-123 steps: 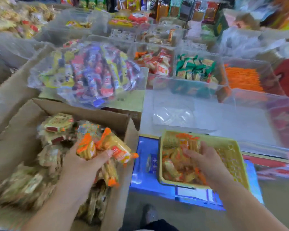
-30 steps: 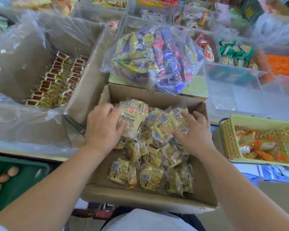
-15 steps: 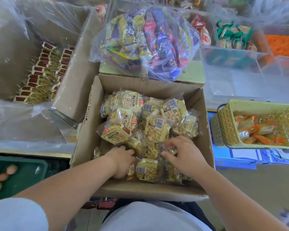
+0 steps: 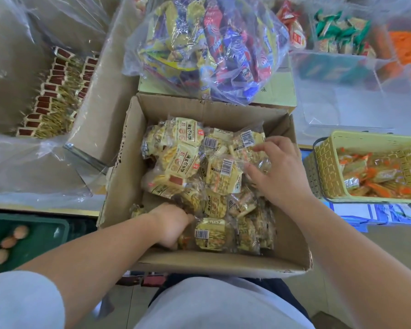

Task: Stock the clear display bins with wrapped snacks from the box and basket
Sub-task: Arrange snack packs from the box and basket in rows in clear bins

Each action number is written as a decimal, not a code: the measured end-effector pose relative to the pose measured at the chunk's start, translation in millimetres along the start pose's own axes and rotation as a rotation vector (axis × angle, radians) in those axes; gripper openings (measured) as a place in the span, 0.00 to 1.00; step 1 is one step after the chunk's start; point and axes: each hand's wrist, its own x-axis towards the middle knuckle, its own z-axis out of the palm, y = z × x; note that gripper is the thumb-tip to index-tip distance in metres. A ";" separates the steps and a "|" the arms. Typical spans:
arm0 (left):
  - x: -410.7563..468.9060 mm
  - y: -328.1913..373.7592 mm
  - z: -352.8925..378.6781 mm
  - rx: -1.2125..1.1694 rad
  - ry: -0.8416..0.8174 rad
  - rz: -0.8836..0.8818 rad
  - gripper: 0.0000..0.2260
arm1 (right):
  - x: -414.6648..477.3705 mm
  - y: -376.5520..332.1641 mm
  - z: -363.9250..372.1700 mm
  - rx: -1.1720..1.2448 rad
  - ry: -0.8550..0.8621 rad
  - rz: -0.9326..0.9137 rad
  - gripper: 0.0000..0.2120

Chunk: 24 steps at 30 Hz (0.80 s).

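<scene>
Packet fronts: two wrapped snack packets [image 4: 184, 160] at the far left of the cardboard box [image 4: 128, 162] carry a yellow label reading 海玉石头饼, top to bottom.
Red seal: beside that name, too small to read.
Barcodes: white barcode stickers [image 4: 227, 166] on several packets in the box; digits illegible.
Clear bag [image 4: 223, 48] behind the box: wrapper print blurred.

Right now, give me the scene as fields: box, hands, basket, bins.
box: open cardboard, holds yellow packs
left hand: buried among packs at near left of box, fingers hidden, grip unclear
right hand: fingers spread on packs at right side of box
basket: yellow, right of box, holds orange-wrapped snacks
bins: clear, far right; nearest shows no snacks
bag: clear, mixed snacks, on carton behind box
</scene>
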 end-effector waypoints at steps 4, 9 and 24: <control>-4.3 -1.6 -5.8 0.014 -0.010 -0.021 0.24 | 19.2 0.5 6.7 0.017 -0.218 0.092 0.40; -26.1 -5.8 -20.1 -0.194 0.092 -0.003 0.08 | 53.2 6.0 10.5 -0.024 -0.255 0.151 0.40; -103.5 -37.8 -89.6 -1.123 1.205 -0.409 0.04 | 103.6 -2.2 78.2 0.114 -0.660 0.218 0.63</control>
